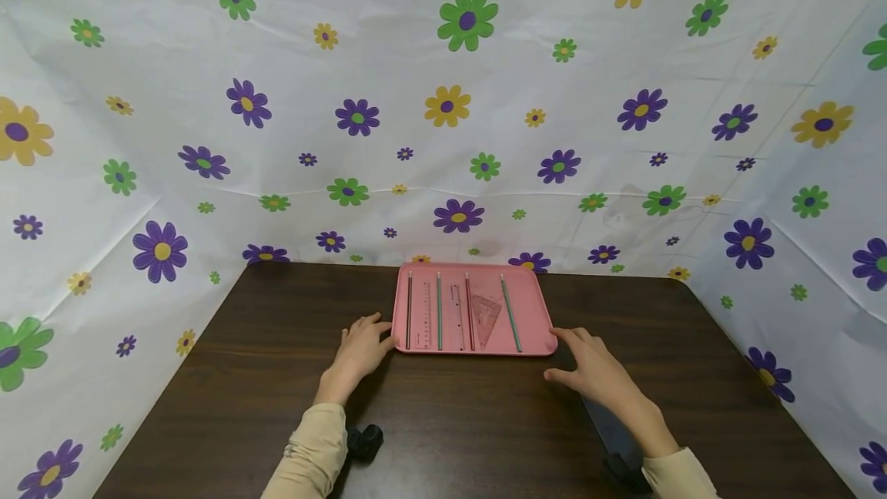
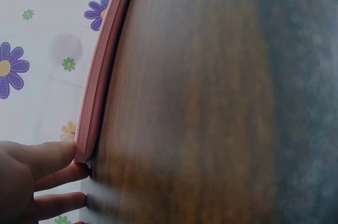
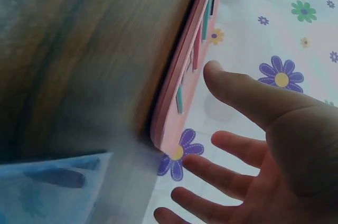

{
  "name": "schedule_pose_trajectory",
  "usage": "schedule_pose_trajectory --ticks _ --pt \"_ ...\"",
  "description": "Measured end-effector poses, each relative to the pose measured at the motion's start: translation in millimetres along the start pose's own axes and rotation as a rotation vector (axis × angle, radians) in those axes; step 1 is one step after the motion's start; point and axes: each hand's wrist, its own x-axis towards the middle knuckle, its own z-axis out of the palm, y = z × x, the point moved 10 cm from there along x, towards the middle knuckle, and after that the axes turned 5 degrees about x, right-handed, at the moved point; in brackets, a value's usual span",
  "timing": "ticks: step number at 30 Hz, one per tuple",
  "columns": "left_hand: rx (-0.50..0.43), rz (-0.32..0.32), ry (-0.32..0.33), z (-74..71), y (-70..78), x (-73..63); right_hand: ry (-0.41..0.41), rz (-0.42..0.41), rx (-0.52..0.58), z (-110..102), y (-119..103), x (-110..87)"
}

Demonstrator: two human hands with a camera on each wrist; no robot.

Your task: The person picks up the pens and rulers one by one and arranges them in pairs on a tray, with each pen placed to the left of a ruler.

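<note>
A pink tray lies at the back of the table. Several pencils lie in it lengthwise, among them a dark red pencil and a slanted green pencil. Two clear rulers, one a long ruler and one a shorter ruler, and a clear set square lie between them. My left hand pinches the tray's near left corner, thumb at the rim and index finger just past the corner. My right hand is spread at the near right corner, index fingertip right at the rim, thumb held apart.
Under my right forearm lies a flat dark blue-grey thing, a bluish sheet-like shape in the right wrist view. A dark wooden table stands against a white flowered sheet behind it and at both sides.
</note>
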Motion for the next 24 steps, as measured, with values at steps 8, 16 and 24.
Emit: schedule_pose_trajectory --ticks 8,16,24 --pt "-0.003 -0.001 0.007 0.8 1.0 -1.3 -0.059 0.060 0.008 2 14 -19.3" --pt "0.010 0.003 -0.004 1.2 0.5 -1.3 -0.107 0.089 0.007 4 28 -36.4" --pt "0.008 0.004 -0.009 1.3 0.2 -0.9 -0.179 0.138 0.015 7 36 -49.9"
